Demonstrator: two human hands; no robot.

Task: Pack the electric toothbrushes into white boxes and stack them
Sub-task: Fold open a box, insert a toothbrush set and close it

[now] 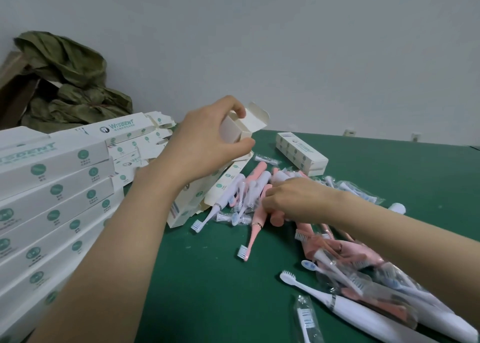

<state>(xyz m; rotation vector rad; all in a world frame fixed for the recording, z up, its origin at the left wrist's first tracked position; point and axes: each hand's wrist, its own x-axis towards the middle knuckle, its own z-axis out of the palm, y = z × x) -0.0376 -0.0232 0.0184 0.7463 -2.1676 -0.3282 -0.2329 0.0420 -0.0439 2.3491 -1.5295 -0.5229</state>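
My left hand holds a white box above the table, its end flap open toward the wall. My right hand rests with curled fingers in a pile of pink and white toothbrushes at mid-table; what it grips, if anything, is hidden under the fingers. A pink toothbrush lies with its head toward me. More toothbrushes and bagged brush heads lie to the right. A white toothbrush lies near the front.
A tall stack of white boxes fills the left side. One closed box lies alone further back on the green table. An empty box leans against the stack. Green cloth lies by the wall.
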